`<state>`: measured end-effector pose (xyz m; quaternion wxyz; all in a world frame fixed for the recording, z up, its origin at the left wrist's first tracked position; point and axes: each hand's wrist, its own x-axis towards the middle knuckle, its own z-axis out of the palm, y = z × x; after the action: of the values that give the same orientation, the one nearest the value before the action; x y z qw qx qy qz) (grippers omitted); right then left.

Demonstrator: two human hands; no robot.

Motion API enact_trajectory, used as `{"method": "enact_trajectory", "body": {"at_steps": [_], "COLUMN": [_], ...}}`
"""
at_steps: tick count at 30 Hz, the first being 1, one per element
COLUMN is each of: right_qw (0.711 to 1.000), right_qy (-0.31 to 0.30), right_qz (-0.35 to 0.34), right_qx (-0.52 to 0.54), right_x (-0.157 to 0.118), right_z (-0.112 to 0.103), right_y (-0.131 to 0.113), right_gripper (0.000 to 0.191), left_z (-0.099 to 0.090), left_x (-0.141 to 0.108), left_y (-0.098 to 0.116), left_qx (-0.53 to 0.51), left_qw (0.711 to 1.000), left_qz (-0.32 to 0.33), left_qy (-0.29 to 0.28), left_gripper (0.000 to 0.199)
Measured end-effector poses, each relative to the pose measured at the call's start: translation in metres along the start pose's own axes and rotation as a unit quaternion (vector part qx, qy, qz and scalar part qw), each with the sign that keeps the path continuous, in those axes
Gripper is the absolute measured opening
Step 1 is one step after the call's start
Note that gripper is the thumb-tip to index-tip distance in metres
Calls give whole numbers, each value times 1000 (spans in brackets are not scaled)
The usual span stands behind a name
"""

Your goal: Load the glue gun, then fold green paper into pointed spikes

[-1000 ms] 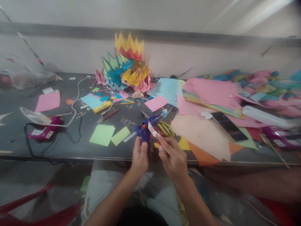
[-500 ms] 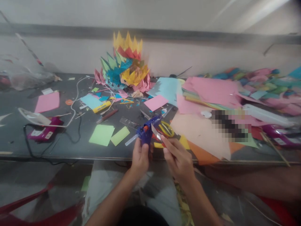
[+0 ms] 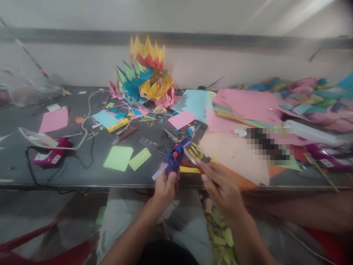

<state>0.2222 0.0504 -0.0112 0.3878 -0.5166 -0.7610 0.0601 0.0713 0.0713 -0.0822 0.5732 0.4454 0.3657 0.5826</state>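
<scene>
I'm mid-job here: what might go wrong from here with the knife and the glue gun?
The knife in the right hand points close alongside the glue gun; a slip might nick the left hand gripping it. If the glue gun is hot, which this view cannot show, it could drip onto the dark table.

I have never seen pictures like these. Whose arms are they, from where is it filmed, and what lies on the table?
There is no machine, only a person's bare arms. One camera, worn on that person's head, looks forward and down. The left hand holds a blue glue gun with a clear stick at its back. The right hand holds what looks like a knife. On the dark table lie paper sheets and a pile of pointed, folded paper.
</scene>
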Motion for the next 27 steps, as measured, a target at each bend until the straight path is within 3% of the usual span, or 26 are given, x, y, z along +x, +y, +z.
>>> {"method": "enact_trajectory", "body": {"at_steps": [7,13,22,27], "right_qw": [999,1000,999,998], "right_qy": [25,-28,2,-54], "right_qz": [22,5,32,18], "right_qx": [-7,12,-13,-14], "right_x": [2,1,3,3], "right_z": [-9,-16,-25,-30], "right_y": [5,-3,3,-2], "right_gripper": [37,37,36,37], "left_z": [-4,-7,-8,-10], "left_x": [-2,-3,-3,-4], "left_y": [-10,-17,-21,-23], "left_qx": [12,18,34,63], "left_qw": [1000,1000,999,998], "left_qz": [11,-6,-1,5], "left_qy": [-5,-7,0,-5], "left_gripper": [32,34,37,39]}}
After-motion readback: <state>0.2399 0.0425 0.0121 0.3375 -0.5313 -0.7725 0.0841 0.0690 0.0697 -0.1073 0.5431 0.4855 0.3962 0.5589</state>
